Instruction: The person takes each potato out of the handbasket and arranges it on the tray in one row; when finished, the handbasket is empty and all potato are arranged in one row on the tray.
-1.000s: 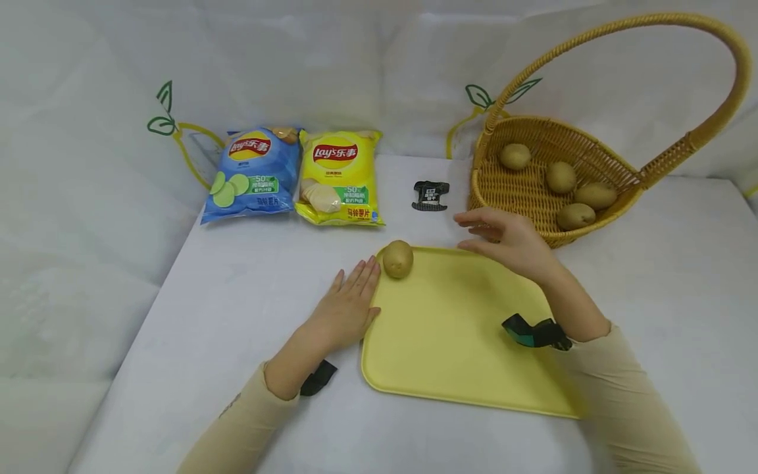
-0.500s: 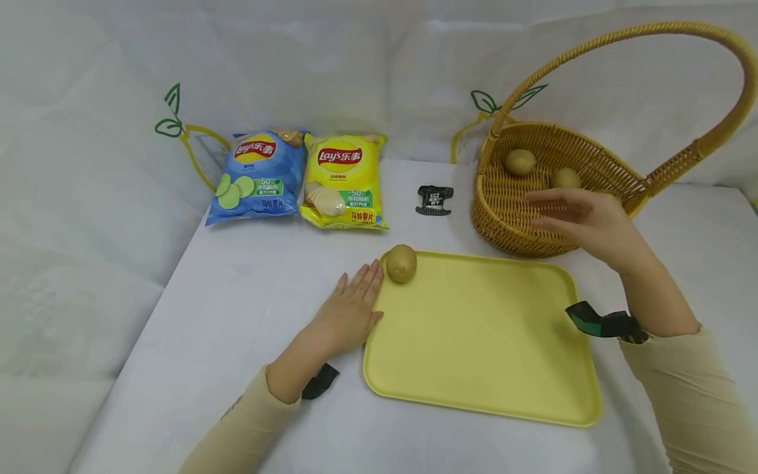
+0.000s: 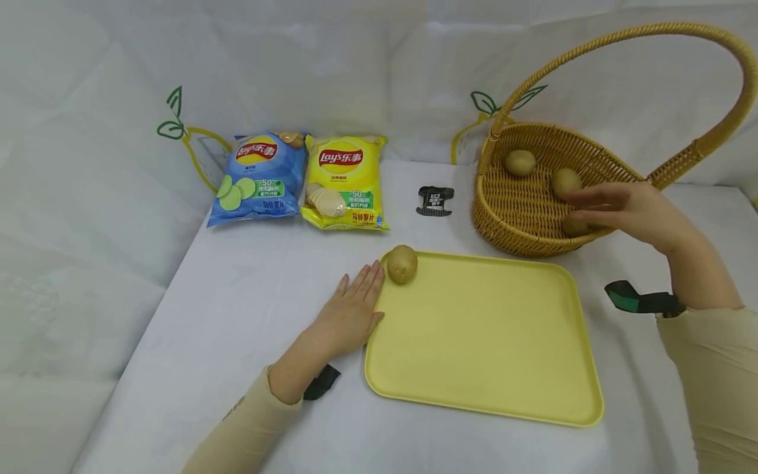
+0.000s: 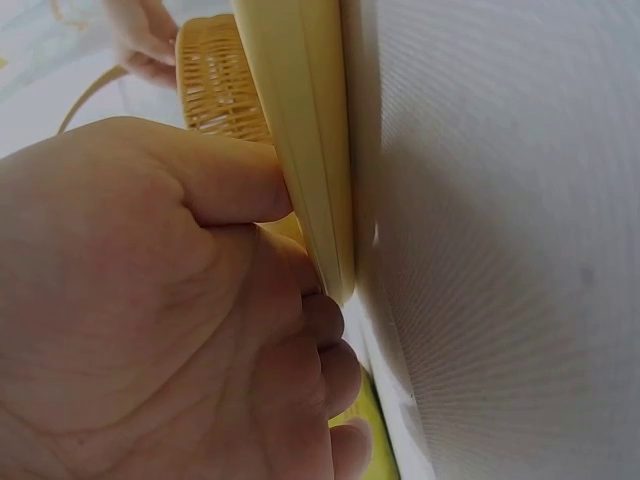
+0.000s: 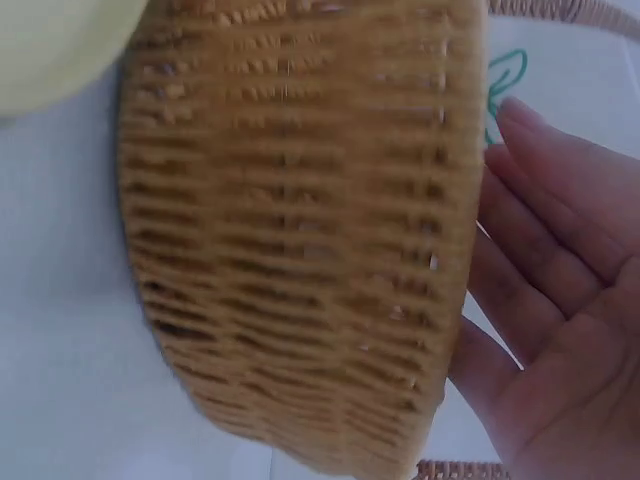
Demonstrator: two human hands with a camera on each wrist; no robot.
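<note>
My left hand (image 3: 349,313) lies with straight fingers along the left edge of the yellow tray (image 3: 485,336); in the left wrist view its thumb and fingertips touch the tray's rim (image 4: 300,120). One potato (image 3: 402,264) sits in the tray's far left corner. My right hand (image 3: 633,210) reaches over the front rim of the wicker basket (image 3: 527,245), fingers spread and holding nothing. Below its fingers a potato (image 3: 573,226) is partly covered, and another potato (image 3: 566,182) lies just beyond the fingertips. A further potato (image 3: 520,162) rests at the basket's left. The right wrist view shows the basket's woven wall (image 5: 290,230) beside the fingers.
A blue chip bag (image 3: 257,178) and a yellow chip bag (image 3: 345,184) lie at the back left of the white table. Between them and the basket is a small black packet (image 3: 435,201). The basket's tall handle (image 3: 669,27) arches above its right side.
My right hand has moved right from above the tray to over the basket, covering some of the potatoes. The left hand has stayed at the tray's edge.
</note>
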